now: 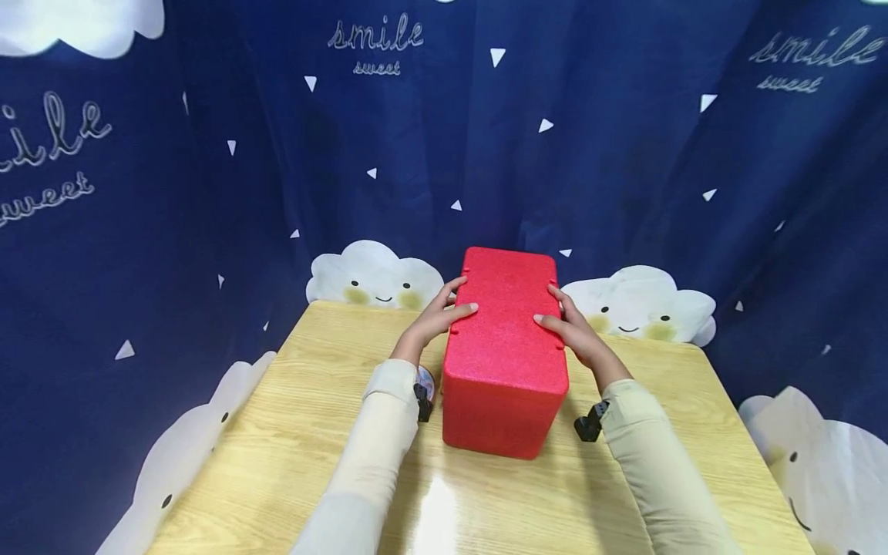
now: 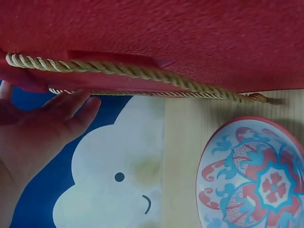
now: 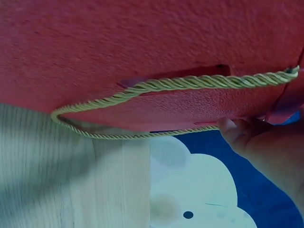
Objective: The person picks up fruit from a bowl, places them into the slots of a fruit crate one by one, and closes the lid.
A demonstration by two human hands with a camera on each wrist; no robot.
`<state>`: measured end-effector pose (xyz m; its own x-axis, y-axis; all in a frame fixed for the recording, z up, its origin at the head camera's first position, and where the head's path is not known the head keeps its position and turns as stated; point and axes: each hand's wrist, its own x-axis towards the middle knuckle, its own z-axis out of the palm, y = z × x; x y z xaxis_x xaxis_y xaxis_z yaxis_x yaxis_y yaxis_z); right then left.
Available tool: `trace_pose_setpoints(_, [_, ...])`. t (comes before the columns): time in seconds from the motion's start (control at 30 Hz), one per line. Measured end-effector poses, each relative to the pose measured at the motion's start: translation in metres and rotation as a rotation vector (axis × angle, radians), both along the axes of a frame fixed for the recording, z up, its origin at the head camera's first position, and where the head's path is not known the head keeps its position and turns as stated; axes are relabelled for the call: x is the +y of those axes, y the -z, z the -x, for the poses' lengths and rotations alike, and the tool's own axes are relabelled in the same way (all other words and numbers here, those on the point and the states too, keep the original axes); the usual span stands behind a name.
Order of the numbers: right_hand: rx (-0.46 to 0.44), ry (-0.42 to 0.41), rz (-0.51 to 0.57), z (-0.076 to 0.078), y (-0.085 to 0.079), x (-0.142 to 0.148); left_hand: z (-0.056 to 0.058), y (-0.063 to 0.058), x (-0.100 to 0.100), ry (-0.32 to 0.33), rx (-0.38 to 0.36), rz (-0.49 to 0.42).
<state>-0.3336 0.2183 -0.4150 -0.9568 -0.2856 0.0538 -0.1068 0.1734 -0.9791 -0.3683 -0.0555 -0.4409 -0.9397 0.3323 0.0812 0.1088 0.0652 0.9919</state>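
Observation:
A tall red box (image 1: 506,331) with a grainy surface stands in the middle of the table in the head view. My left hand (image 1: 433,320) grips the upper left edge, its thumb on top and its fingers along the side. On the opposite edge my right hand (image 1: 577,333) grips in the same way. A twisted gold cord (image 2: 142,72) hangs in a loop along the box's left side. The right wrist view shows a matching gold cord (image 3: 199,82) on the other side, above my right thumb and fingers.
A round patterned dish (image 2: 247,175), red-rimmed with blue and coral motifs, lies on the wooden table (image 1: 277,462) close to the box's left side. Behind the table hangs a dark blue curtain (image 1: 416,139) with white clouds and triangles.

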Motion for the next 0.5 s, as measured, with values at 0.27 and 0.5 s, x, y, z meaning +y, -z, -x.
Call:
trace_pose_setpoints(0.27, [0.023, 0.061, -0.048, 0.023, 0.012, 0.008, -0.005, -0.009, 0.01, -0.076, -0.011, 0.052])
trace_pose_setpoints(0.5, [-0.065, 0.001, -0.049, 0.009, 0.008, 0.007, -0.014, -0.003, 0.011, -0.081, -0.037, 0.105])
